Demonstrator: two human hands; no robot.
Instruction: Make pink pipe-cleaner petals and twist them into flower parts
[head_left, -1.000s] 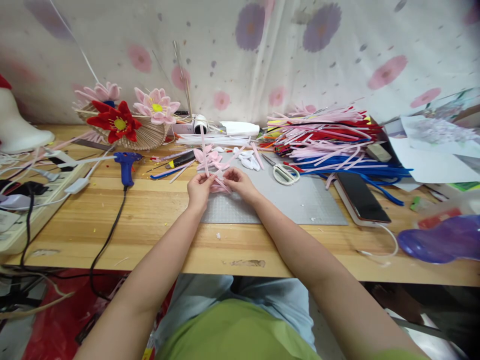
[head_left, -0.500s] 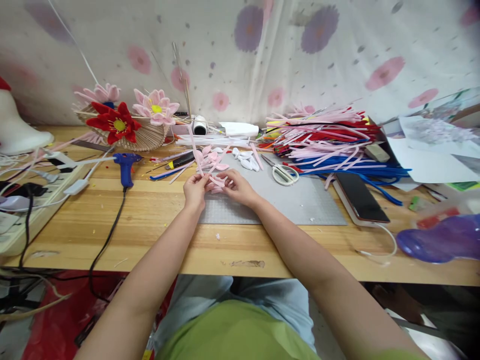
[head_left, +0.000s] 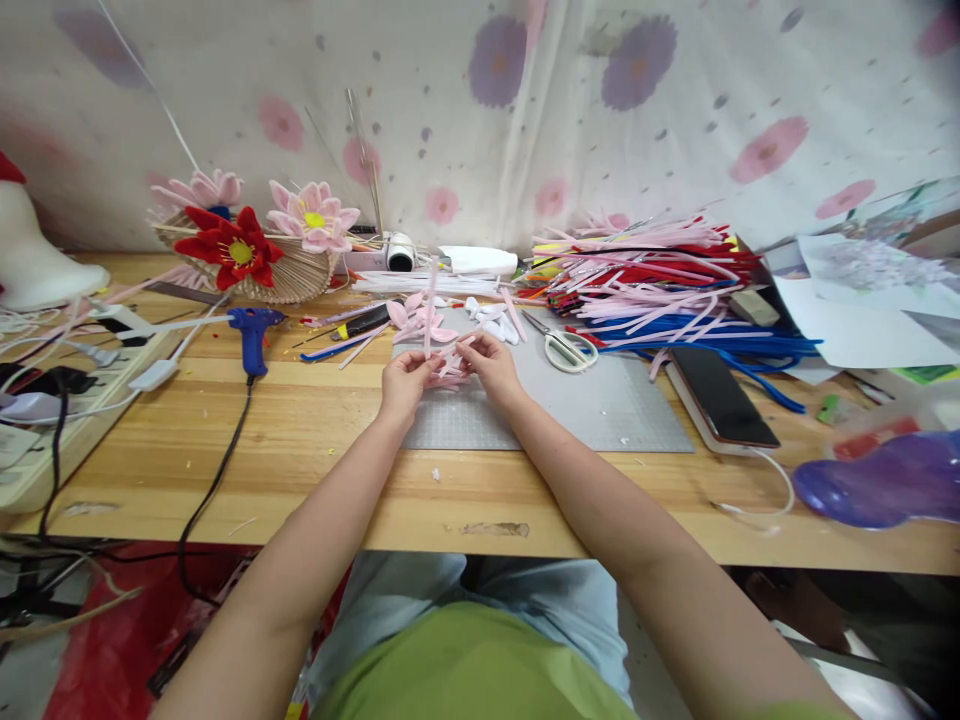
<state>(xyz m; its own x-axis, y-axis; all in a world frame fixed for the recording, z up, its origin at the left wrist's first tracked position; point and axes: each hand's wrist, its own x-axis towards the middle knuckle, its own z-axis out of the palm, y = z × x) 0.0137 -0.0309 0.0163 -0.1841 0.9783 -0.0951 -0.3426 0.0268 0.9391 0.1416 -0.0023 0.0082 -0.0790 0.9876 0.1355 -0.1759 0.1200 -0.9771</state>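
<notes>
Over the grey cutting mat (head_left: 585, 420), my left hand (head_left: 406, 384) pinches a pink pipe cleaner (head_left: 431, 305), one end of which stands upright above the fingers. My right hand (head_left: 492, 370) has its fingertips closed on another stretch of pink pipe cleaner between the two hands. Short pink pieces (head_left: 448, 380) lie on the mat just beneath the fingers. Behind my left hand rest several pink petal shapes (head_left: 411, 318). White petal shapes (head_left: 491, 318) lie behind my right hand, with scissors (head_left: 566, 347) to their right.
At left are a blue glue gun (head_left: 251, 335) with its cord and a power strip (head_left: 90, 410). Pipe cleaner flowers (head_left: 238, 250) stand behind them. A large heap of pipe cleaners (head_left: 645, 270) sits at back right. A phone (head_left: 724, 395) lies right of the mat.
Both hands have shifted slightly right. The pipe cleaner's free end has swung from leaning left to nearly upright, and the right fingertips have risen a little.
</notes>
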